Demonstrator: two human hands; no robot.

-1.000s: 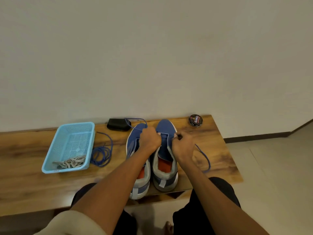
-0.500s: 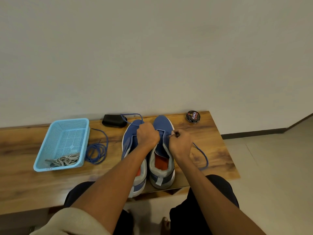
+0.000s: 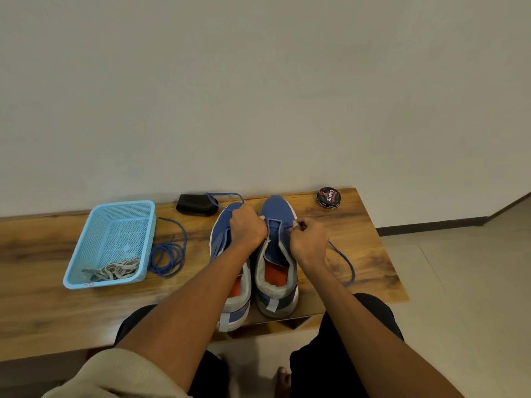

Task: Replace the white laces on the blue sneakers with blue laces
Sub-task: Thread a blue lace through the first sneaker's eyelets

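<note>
Two blue sneakers stand side by side on the wooden bench (image 3: 57, 311), toes toward the wall. Both hands work at the front eyelets of the right sneaker (image 3: 277, 254). My left hand (image 3: 248, 229) lies over the left sneaker (image 3: 222, 237) and grips one end of a blue lace (image 3: 224, 198) that loops back past the toe. My right hand (image 3: 307, 241) pinches the other end, which trails along the bench at the right as a blue lace tail (image 3: 343, 259). A second blue lace (image 3: 168, 254) lies coiled beside the basket. White laces (image 3: 115, 270) lie inside the basket.
A light blue plastic basket (image 3: 86, 245) sits at the left of the bench. A black pouch-like object (image 3: 196, 205) lies by the wall behind the left sneaker. A round shoe polish tin (image 3: 328, 198) sits at the back right. My knees are under the bench's front edge.
Both hands stay at the right sneaker's front eyelets, the right fingers shifting slightly on the lace. The view has tilted a little, so everything sits slightly lower-left than before.
</note>
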